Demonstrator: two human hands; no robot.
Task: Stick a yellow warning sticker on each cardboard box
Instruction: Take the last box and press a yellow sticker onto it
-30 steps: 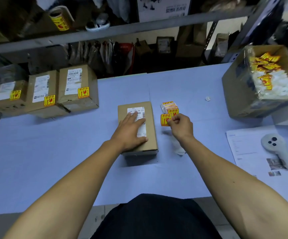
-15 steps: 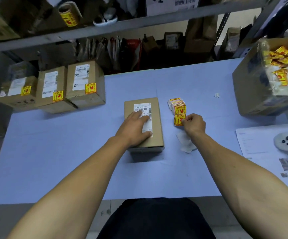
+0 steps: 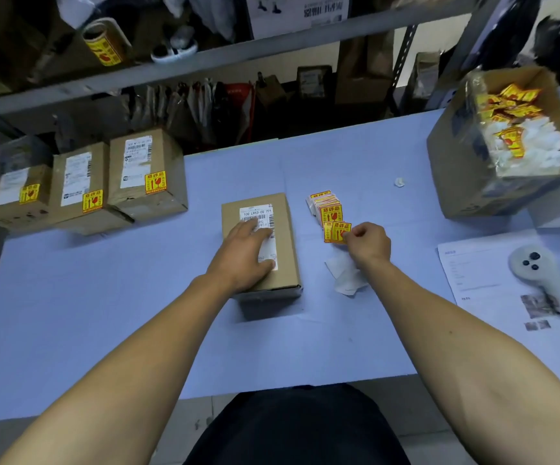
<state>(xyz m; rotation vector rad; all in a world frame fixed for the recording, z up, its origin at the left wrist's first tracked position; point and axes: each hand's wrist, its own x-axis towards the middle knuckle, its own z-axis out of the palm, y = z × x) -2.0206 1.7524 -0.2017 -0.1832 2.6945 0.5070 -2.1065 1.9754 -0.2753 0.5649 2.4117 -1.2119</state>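
Note:
A small cardboard box (image 3: 285, 236) with a white shipping label lies flat in the middle of the blue table (image 3: 104, 297). My left hand (image 3: 243, 253) rests on its top with straight fingers over the label. Just right of the box lies a stack of yellow warning stickers (image 3: 325, 206). My right hand (image 3: 367, 243) pinches a yellow warning sticker (image 3: 337, 231) at the near end of that stack. Three cardboard boxes (image 3: 147, 176) at the far left each carry a yellow sticker.
A large open carton (image 3: 456, 169) with yellow stickers and white backing scraps stands at the far right. White backing paper (image 3: 344, 276) lies below my right hand. A printed sheet (image 3: 493, 297) with a grey controller (image 3: 530, 266) lies right. A shelf (image 3: 204, 58) hangs over the table's back.
My right hand has peeled the sticker a little off the stack's near end. My left hand stays on the box. The camera has moved slightly.

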